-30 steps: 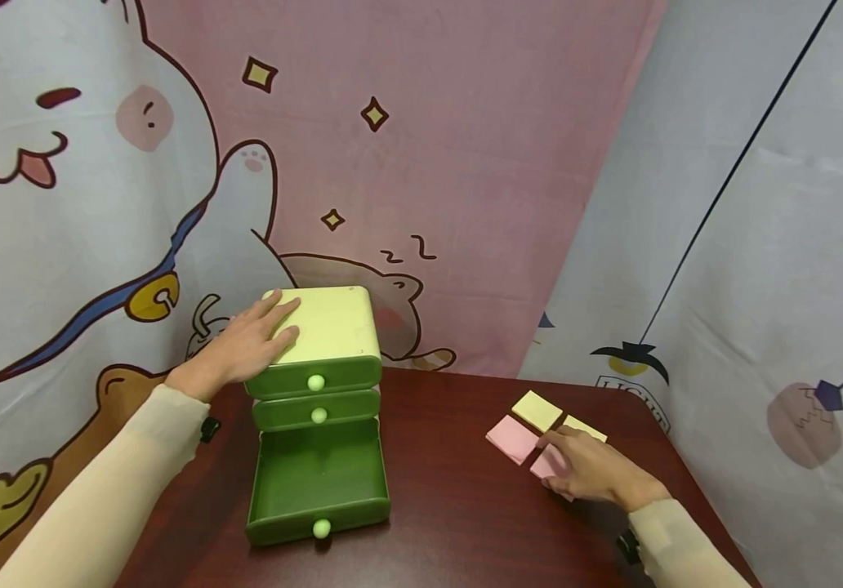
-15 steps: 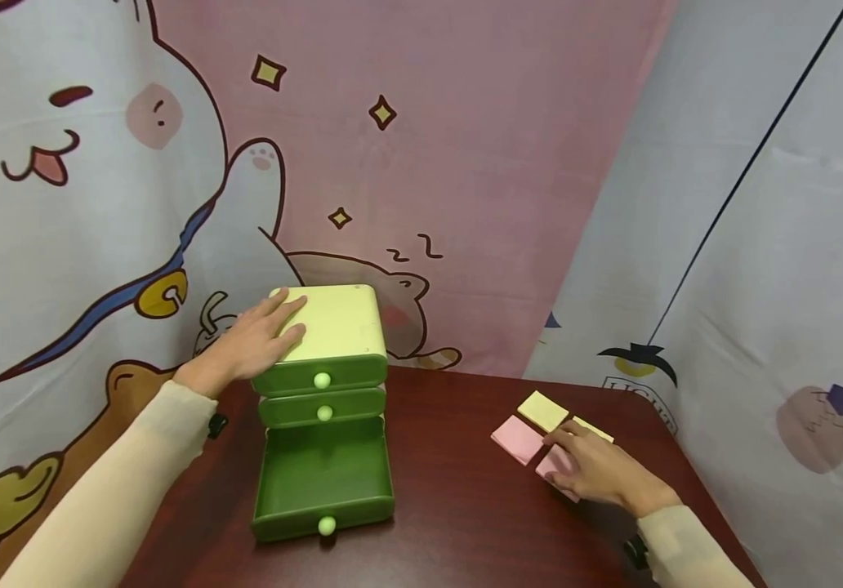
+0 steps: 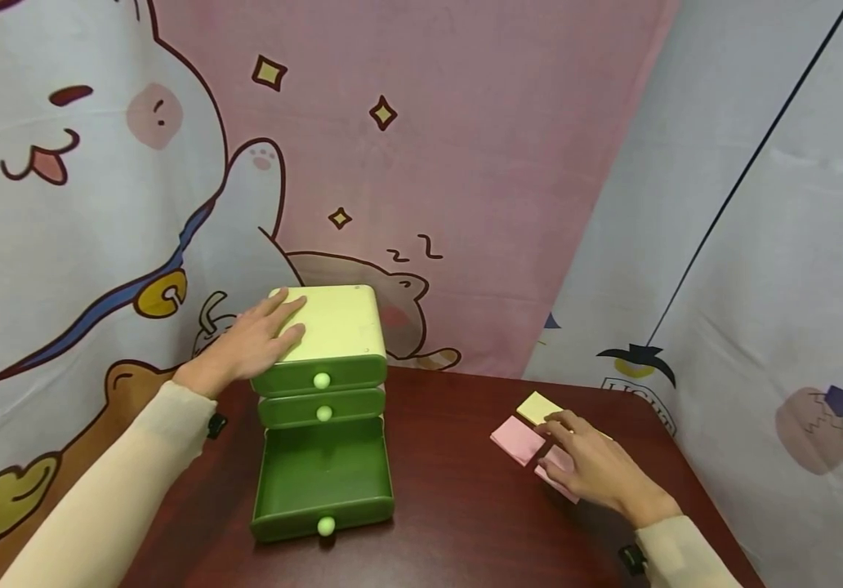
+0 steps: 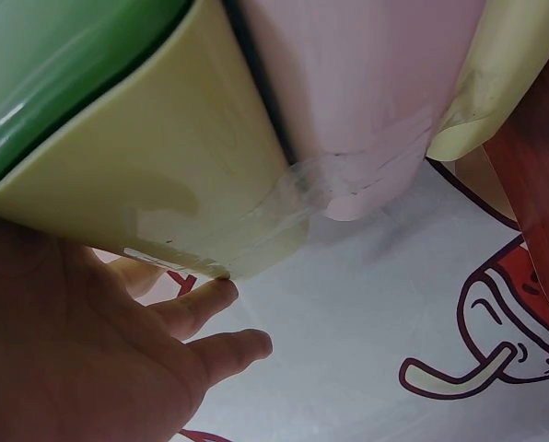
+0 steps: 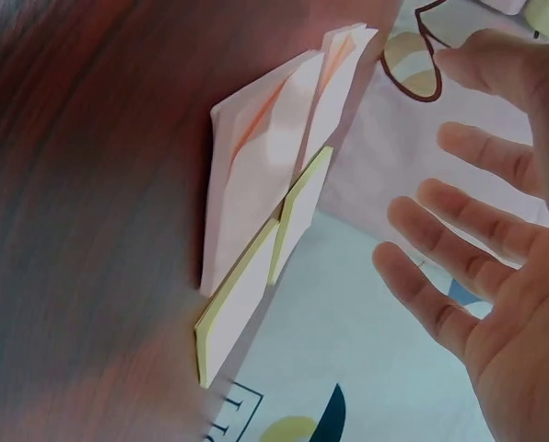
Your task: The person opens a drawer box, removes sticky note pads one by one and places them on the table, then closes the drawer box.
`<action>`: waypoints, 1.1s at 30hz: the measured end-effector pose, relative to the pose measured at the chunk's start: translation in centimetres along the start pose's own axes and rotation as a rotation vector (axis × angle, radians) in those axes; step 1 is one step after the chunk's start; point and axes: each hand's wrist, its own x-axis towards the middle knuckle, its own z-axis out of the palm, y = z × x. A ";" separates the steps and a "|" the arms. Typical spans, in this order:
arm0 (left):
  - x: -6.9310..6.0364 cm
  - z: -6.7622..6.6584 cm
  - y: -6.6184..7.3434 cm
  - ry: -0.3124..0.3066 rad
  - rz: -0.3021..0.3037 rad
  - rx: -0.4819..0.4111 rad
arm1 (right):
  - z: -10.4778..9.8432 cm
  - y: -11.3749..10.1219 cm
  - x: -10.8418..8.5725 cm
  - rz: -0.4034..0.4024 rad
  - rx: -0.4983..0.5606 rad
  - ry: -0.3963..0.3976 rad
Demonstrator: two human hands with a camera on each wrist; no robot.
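Note:
My left hand (image 3: 248,339) rests on the left side of the pale yellow top of a small drawer unit (image 3: 341,322), fingers spread. In the left wrist view, fingertips (image 4: 247,345) of that hand show by the unit's pale yellow side. The lowest green drawer (image 3: 326,474) is pulled out; the two above it are closed. My right hand (image 3: 598,465) hovers over sticky note pads, holding nothing, fingers spread and slightly bent. Two pink pads (image 3: 517,439) and two yellow pads (image 3: 537,407) lie in a square; the hand partly hides them. The right wrist view shows all of them apart from the fingers.
A dark red-brown table (image 3: 451,506) bears the unit and the pads. Behind it hangs a pink curtain (image 3: 495,204) with cartoon animals, and a pale one (image 3: 774,286) stands along the right side.
The head view has shifted slightly. My right hand has moved from the nearer right pink pad a little farther back, its fingers now partly over the yellow pads. My left hand stays on the unit.

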 end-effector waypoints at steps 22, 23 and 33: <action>0.1 0.0 -0.1 -0.017 -0.001 0.015 | -0.1 -4.8 0.6 -0.120 0.022 0.136; 0.1 -0.1 -0.1 -0.019 -0.001 0.014 | -0.1 -5.0 0.6 -0.121 0.022 0.136; 0.0 0.0 -0.2 -0.016 -0.005 0.015 | 0.0 -6.6 1.3 -0.149 0.044 0.142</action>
